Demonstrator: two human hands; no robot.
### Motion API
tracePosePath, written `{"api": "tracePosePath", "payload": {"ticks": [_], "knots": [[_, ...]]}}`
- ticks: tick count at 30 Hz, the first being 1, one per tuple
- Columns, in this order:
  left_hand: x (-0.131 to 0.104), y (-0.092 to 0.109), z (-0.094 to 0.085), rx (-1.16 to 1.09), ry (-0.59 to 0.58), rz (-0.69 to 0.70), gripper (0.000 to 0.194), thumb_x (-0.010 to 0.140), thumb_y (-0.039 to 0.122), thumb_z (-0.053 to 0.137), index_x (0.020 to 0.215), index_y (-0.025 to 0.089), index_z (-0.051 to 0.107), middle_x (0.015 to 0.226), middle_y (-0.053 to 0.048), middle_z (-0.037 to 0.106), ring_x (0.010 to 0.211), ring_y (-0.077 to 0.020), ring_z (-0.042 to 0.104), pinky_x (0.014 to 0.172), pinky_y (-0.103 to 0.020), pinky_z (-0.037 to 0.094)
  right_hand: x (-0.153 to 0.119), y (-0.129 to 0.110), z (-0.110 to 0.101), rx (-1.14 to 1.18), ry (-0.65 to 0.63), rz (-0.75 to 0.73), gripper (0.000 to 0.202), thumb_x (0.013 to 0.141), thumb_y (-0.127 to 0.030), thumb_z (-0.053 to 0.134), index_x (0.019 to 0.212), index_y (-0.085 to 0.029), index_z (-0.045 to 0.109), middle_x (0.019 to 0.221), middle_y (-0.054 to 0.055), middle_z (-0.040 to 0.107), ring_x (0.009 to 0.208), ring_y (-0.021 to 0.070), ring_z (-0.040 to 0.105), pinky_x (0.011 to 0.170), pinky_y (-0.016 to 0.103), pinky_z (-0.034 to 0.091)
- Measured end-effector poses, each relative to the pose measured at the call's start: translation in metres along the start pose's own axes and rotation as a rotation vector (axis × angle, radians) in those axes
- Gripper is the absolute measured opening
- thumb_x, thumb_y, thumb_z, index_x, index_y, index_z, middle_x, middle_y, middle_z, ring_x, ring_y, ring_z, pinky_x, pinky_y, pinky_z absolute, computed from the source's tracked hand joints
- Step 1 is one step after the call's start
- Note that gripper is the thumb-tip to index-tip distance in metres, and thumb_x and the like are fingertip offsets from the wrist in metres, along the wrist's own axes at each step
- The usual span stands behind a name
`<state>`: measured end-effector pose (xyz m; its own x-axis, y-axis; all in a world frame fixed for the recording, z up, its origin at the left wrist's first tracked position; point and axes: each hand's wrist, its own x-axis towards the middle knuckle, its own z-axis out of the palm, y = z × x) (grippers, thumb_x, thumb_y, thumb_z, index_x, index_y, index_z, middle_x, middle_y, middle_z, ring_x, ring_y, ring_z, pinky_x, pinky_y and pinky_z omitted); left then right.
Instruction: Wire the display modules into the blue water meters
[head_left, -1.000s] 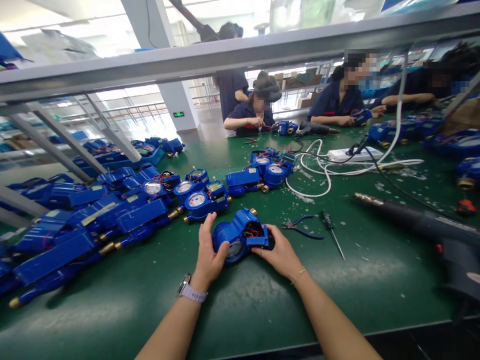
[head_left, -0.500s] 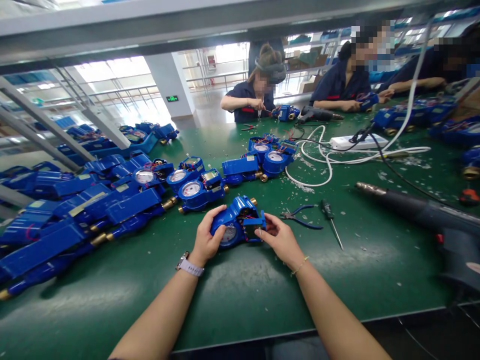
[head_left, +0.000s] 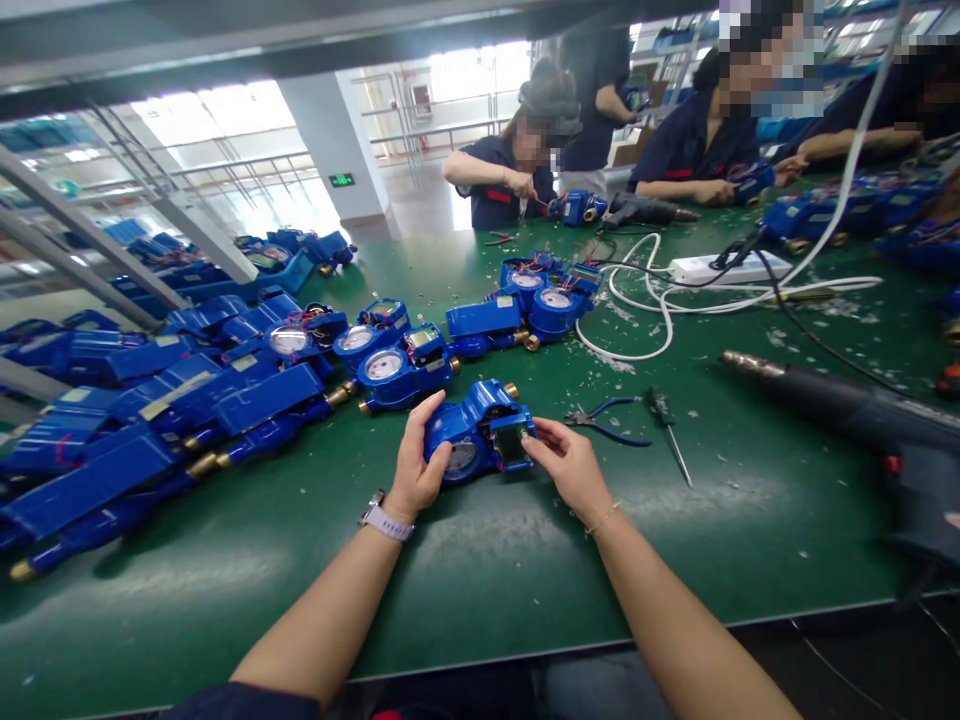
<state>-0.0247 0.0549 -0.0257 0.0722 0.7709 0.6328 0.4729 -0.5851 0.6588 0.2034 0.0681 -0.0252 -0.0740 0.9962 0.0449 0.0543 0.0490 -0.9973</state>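
Observation:
A blue water meter [head_left: 474, 425] with a round dial and a brass end rests on the green bench in front of me. My left hand [head_left: 422, 462] is wrapped round its left side, thumb by the dial. On the meter's right, my right hand [head_left: 568, 460] pinches the edge of a small display module [head_left: 512, 444] with a dark screen, which sits flat in the blue housing. Just right of that hand lie blue-handled pliers [head_left: 611, 422] and a screwdriver [head_left: 670, 435].
Several blue meters [head_left: 255, 395] crowd the left side, more [head_left: 525, 310] stand behind mine. A heat gun [head_left: 832, 400] lies at right. A white power strip [head_left: 727, 266] with looping cables is farther back. Co-workers [head_left: 517, 165] sit across the green bench [head_left: 480, 600].
The display module has swung down from a raised tilt to lie in the meter's housing, screen up, with my right hand still on it. My left hand keeps its hold. The view has shifted slightly.

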Motion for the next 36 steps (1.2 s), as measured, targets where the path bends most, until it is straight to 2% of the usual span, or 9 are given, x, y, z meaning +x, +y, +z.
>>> {"api": "tracePosePath", "payload": {"ticks": [7,11,15,24,36], "knots": [[-0.005,0.018,0.007,0.084,-0.070,0.075,0.058,0.088,0.033,0.055,0.142,0.020,0.036,0.146,-0.016,0.041,0.136,-0.0309,0.040,0.111,-0.053,0.035,0.005,0.001,-0.003,-0.062,0.143,-0.022,0.052,0.075,-0.056,0.064,0.100,-0.012,0.071,0.091,0.011,0.071,0.081,0.0220,0.063,0.068,0.032,0.051],[-0.006,0.025,0.011,0.157,-0.113,0.123,0.054,0.085,0.027,0.060,0.136,0.022,0.043,0.147,-0.015,0.038,0.141,-0.0338,0.032,0.112,-0.058,0.031,0.007,0.001,-0.005,-0.059,0.172,-0.030,0.054,0.074,-0.059,0.064,0.099,-0.012,0.070,0.089,0.011,0.071,0.074,0.0198,0.061,0.063,0.030,0.049],[-0.005,0.028,0.012,0.189,-0.120,0.126,0.049,0.084,0.023,0.061,0.131,0.022,0.048,0.144,-0.015,0.041,0.140,-0.0332,0.033,0.112,-0.058,0.032,0.007,0.001,-0.006,-0.056,0.178,-0.036,0.054,0.074,-0.060,0.064,0.100,-0.012,0.069,0.088,0.010,0.070,0.071,0.0186,0.061,0.062,0.029,0.049],[-0.005,0.027,0.011,0.226,-0.116,0.137,0.049,0.084,0.022,0.062,0.131,0.023,0.047,0.143,-0.014,0.043,0.139,-0.0330,0.035,0.111,-0.059,0.033,0.006,0.002,-0.006,-0.048,0.166,-0.041,0.051,0.076,-0.057,0.063,0.101,-0.013,0.067,0.092,0.011,0.070,0.080,0.0210,0.061,0.068,0.032,0.049],[-0.005,0.025,0.013,0.247,-0.104,0.123,0.048,0.085,0.022,0.062,0.130,0.023,0.047,0.142,-0.015,0.044,0.138,-0.0327,0.038,0.110,-0.059,0.035,0.007,0.003,-0.007,-0.060,0.121,-0.021,0.056,0.076,-0.058,0.061,0.110,-0.013,0.065,0.094,0.010,0.068,0.078,0.0201,0.061,0.068,0.032,0.050]]}}
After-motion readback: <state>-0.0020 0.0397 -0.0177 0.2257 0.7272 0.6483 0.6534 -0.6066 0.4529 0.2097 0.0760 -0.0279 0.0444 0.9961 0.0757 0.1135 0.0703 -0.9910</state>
